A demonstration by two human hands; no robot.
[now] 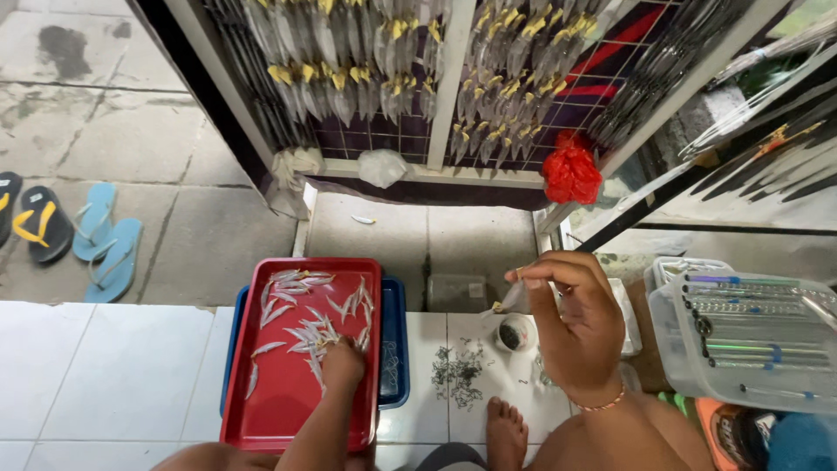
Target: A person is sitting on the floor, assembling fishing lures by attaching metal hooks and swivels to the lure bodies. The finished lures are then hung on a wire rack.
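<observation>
Left hand (pixel 342 362) closed among small lures (pixel 301 331) in red tray (pixel 261 410); right hand (pixel 571 327) pinching one lure (pixel 508 301).

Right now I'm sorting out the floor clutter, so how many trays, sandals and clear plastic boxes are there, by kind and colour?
Red tray: 1
Blue tray under it: 1
Light blue sandals: 2
Black and yellow sandals: 2, one cut off by the frame edge
Clear plastic boxes: 2
Total: 8
</observation>
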